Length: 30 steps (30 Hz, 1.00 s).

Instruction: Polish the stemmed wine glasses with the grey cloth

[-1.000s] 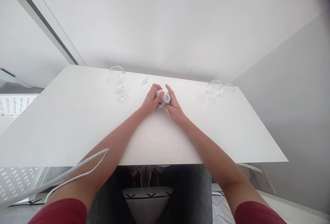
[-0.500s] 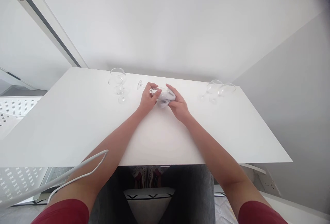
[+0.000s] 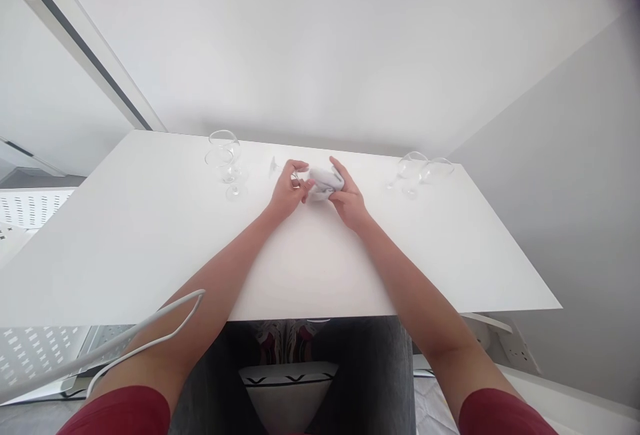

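Observation:
A clear wine glass (image 3: pixel 274 166) lies on its side in the air over the table, its foot pointing left. My left hand (image 3: pixel 290 189) is closed around its stem and the lower bowl. A white cloth (image 3: pixel 325 183) covers the bowl end, and my right hand (image 3: pixel 349 198) grips the cloth against the glass, thumb below and fingers above. Much of the bowl is hidden by cloth and fingers.
Two wine glasses (image 3: pixel 221 155) stand upright at the table's back left. Two more glasses (image 3: pixel 414 167) are at the back right. A white cable (image 3: pixel 175 328) crosses near my left forearm. The white table (image 3: pixel 150 241) meets the wall behind.
The cloth has shifted round the bowl and now covers more of it. My right hand has turned slightly, its fingers higher. The left hand keeps its hold on the glass.

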Tool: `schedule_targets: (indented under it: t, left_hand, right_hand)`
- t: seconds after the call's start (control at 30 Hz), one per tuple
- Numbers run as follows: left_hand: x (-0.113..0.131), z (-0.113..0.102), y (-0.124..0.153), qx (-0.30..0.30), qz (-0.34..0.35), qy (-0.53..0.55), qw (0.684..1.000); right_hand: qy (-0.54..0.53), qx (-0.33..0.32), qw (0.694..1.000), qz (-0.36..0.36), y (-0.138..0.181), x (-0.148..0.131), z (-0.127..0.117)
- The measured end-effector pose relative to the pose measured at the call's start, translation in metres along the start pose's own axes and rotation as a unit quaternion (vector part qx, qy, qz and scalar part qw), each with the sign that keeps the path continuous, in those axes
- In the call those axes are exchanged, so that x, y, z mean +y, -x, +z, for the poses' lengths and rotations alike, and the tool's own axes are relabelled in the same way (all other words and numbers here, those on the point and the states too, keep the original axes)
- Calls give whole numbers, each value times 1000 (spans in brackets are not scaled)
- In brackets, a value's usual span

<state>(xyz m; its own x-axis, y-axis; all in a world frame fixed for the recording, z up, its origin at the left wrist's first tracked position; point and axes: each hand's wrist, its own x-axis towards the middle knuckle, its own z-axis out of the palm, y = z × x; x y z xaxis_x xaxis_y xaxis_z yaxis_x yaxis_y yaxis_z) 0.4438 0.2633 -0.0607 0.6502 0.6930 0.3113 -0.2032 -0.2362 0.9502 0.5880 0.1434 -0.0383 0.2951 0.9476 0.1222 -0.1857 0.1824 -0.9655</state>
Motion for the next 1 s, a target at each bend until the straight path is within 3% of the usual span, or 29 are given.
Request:
schedule_targets:
  t: [0.07, 0.13, 0.23, 0.33, 0.4, 0.5, 0.63, 0.77, 0.83, 1.0]
  left_hand:
    - [0, 1, 1, -30, -6, -3, 1000]
    - [1, 2, 1, -20, -6, -5, 1000]
    - [3, 3, 2, 5, -4, 0, 1000]
    - [2, 4, 2, -21, -3, 6, 1000]
    - [-1, 4, 2, -45, 0, 7, 999]
    - [-2, 4, 2, -36, -3, 7, 999]
    - [1, 4, 1, -11, -6, 3, 1000]
    - [2, 4, 1, -21, 5, 8, 1000]
    - [3, 4, 2, -49, 17, 29, 998]
    - [11, 3, 5, -186, 26, 91, 978]
  right_hand:
    - [-2, -46, 999, 14, 1, -1, 1]
    - [-10, -55, 998, 19, 0, -2, 0]
    - [-7, 6, 1000, 8, -3, -1, -7]
    - [22, 33, 999, -5, -5, 0, -10]
    - [34, -3, 999, -1, -4, 0, -7]
    - [20, -53, 998, 14, -2, -4, -5]
    - [14, -17, 1000, -15, 0, -10, -10]
    - [85, -57, 994, -37, 1, -5, -8]
    - [121, -23, 990, -71, 1, -1, -5]
    - [92, 144, 975, -140, -1, 4, -9]
